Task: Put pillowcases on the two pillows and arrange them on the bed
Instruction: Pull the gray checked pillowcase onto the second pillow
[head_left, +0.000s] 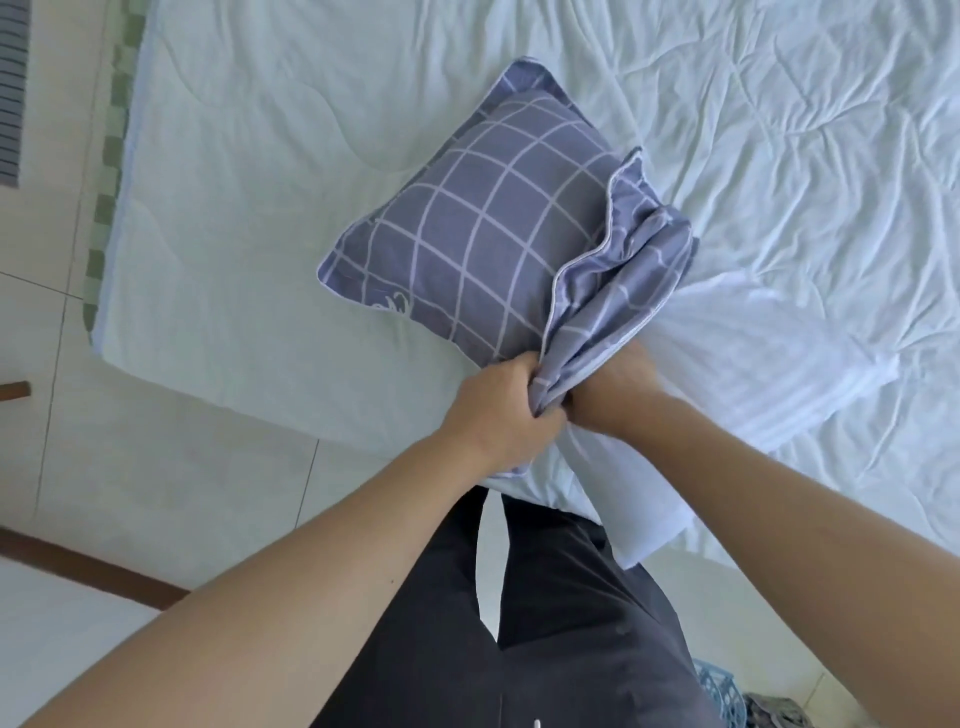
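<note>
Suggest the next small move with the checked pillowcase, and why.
Probably draw the bunched open end of the checked pillowcase further over the white pillow: the left hand and right hand both grip that gathered edge, and much of the pillow remains uncovered.

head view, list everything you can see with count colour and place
bed: one, pale white quilted cover, fills most of the view
pillowcase: one, purple-grey with white grid, partly pulled over a pillow at the bed's middle, open end bunched near the hands
pillow: one seen bare, white striped, sticking out of the pillowcase to the right
floor: pale tiles, left and below the bed
basket: one, blue, bottom right, mostly cut off
trousers: dark, bottom centre
left hand: grips the bunched pillowcase edge
right hand: at the pillowcase opening, fingers partly hidden by the fabric
</note>
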